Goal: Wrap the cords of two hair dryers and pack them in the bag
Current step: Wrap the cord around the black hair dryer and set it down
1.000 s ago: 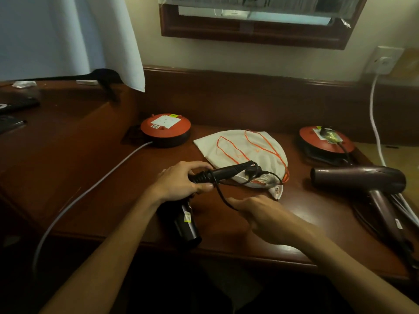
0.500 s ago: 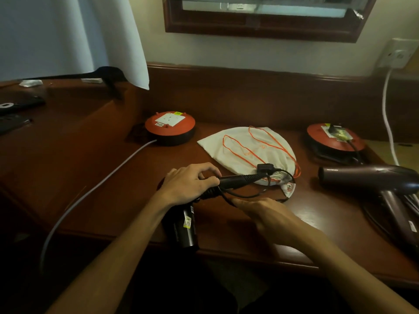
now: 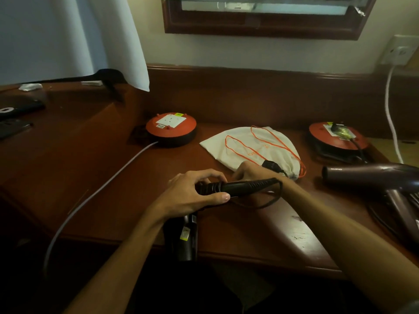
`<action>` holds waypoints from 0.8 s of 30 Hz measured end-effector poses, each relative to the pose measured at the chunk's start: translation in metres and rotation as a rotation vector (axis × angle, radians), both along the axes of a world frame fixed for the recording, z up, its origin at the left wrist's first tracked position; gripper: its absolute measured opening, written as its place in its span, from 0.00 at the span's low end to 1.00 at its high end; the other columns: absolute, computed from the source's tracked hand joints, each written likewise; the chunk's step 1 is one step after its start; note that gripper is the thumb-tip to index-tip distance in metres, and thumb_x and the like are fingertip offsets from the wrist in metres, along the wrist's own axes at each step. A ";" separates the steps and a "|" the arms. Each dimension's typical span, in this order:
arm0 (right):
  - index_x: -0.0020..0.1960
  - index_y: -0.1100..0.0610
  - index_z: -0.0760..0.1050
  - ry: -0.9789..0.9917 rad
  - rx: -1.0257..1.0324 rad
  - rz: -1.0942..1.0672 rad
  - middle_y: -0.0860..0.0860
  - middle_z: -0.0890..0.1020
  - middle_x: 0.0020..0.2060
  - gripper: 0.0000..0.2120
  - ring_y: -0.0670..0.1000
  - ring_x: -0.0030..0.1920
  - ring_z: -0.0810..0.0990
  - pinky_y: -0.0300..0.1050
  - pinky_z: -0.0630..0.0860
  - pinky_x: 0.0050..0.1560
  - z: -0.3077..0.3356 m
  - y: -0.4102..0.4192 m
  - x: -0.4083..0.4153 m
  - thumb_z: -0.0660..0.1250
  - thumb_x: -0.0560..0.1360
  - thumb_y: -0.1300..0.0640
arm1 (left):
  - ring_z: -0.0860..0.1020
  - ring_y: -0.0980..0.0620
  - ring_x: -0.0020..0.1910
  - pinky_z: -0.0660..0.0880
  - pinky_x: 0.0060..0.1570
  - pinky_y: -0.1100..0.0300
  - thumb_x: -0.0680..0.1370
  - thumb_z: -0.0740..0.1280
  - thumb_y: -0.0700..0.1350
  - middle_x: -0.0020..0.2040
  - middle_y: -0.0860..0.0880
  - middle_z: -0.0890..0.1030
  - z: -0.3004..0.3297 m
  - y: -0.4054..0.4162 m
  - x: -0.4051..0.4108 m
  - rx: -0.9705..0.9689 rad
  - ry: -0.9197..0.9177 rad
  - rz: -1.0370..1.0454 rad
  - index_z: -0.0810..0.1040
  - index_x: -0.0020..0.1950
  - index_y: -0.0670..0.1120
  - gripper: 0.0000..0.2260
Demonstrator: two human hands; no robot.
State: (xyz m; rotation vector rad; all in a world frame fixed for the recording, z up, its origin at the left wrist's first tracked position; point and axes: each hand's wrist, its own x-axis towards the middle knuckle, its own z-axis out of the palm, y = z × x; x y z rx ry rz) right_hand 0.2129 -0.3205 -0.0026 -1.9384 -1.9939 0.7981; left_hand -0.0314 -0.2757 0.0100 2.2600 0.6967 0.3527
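The left hand [image 3: 195,196] grips the black hair dryer [image 3: 235,188] by its handle above the desk [image 3: 113,177]; the right hand [image 3: 254,172] (partly hidden) pinches its plug [image 3: 271,165] beside the drawstring bag [image 3: 249,146].

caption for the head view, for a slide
Left hand grips black hair dryer handle; right hand carries its plug round.

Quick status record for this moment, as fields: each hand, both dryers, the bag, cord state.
left hand: grips the black dryer's handle
right hand: behind the handle, holds the plug
black dryer: held over the desk edge, barrel hanging down
cord: loose loop under the handle, not yet fully wrapped
second dryer: lying on the desk at the right, untouched
bag: flat on the desk, orange drawstring on top, nothing packed
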 end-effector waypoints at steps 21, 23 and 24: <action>0.50 0.56 0.79 -0.400 0.049 0.198 0.51 0.82 0.33 0.07 0.50 0.29 0.82 0.48 0.79 0.31 0.096 -0.041 -0.066 0.62 0.80 0.59 | 0.80 0.54 0.46 0.70 0.38 0.57 0.80 0.60 0.67 0.48 0.58 0.82 -0.010 0.021 0.014 0.342 0.098 0.227 0.72 0.67 0.69 0.16; 0.56 0.51 0.78 -0.370 0.098 0.181 0.50 0.80 0.38 0.08 0.51 0.35 0.81 0.52 0.78 0.36 0.089 -0.049 -0.063 0.61 0.82 0.58 | 0.81 0.55 0.44 0.72 0.37 0.58 0.80 0.62 0.65 0.46 0.57 0.83 -0.005 0.027 0.007 0.283 0.114 0.226 0.74 0.65 0.70 0.13; 0.61 0.49 0.77 -0.351 0.104 0.175 0.50 0.80 0.40 0.11 0.53 0.37 0.80 0.53 0.78 0.38 0.083 -0.054 -0.061 0.59 0.83 0.58 | 0.81 0.57 0.44 0.74 0.39 0.58 0.80 0.63 0.65 0.46 0.57 0.84 -0.003 0.031 0.003 0.230 0.126 0.200 0.74 0.63 0.71 0.12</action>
